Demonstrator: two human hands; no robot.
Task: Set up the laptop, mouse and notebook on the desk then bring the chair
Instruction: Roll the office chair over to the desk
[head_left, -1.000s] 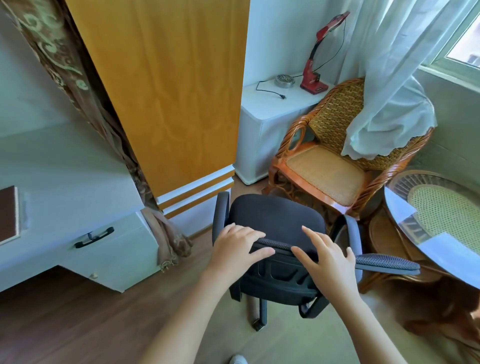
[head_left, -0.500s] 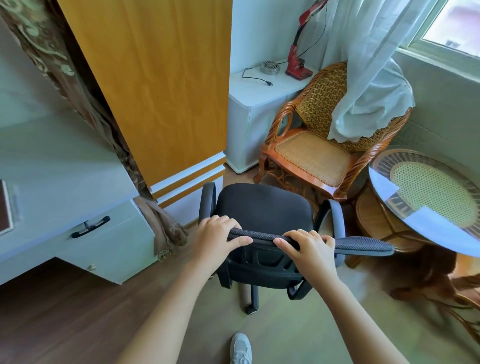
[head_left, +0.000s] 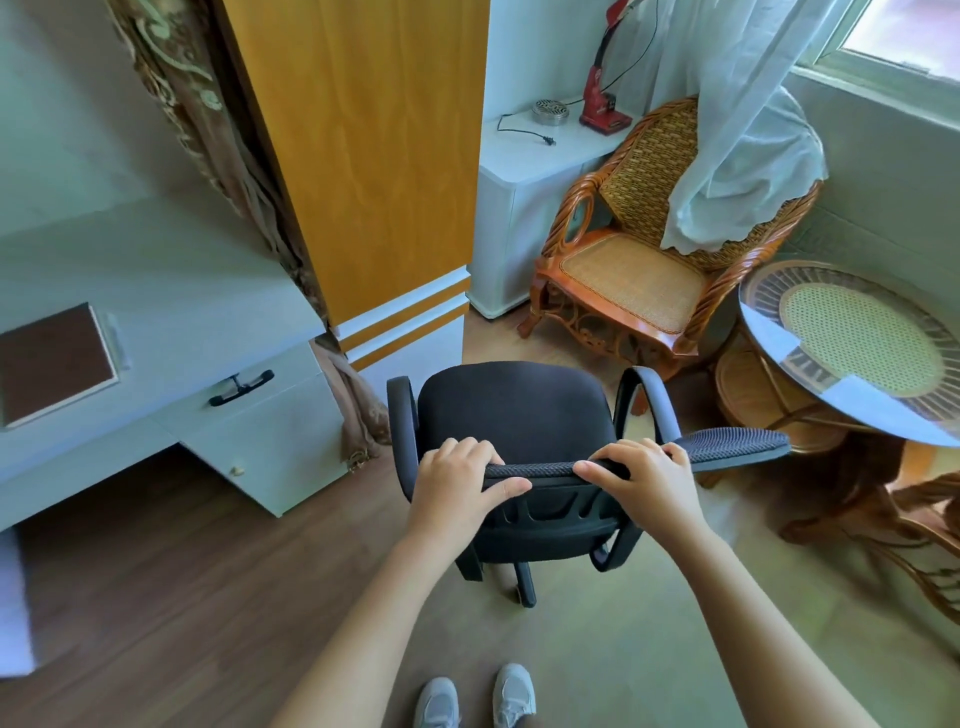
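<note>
Both hands are now closed over the top edge of the chair's backrest, where a second ago they were only reaching for it with fingers spread. The left hand wraps the rim near its left end, thumb underneath; the right hand wraps it toward the middle, thumb along the front. The view has also tipped further down, so the person's shoes now show on the floor just behind the chair. With the grip taken, the last step of the task looks ready to start: rolling the chair to the desk.

The chair stands on the wood floor, seat facing away from the person, near the desk's right end but not yet under it. The notebook lies on the desk at the left edge of view; laptop and mouse are out of sight here.

A drawer unit with a black handle sits between the chair and the open knee space, so the chair probably has to swing left around its corner. A curtain hangs to the floor just beside the chair's left armrest and could snag. On the right, a wicker armchair and a glass-topped round table crowd close, the table near the backrest's far end.
</note>
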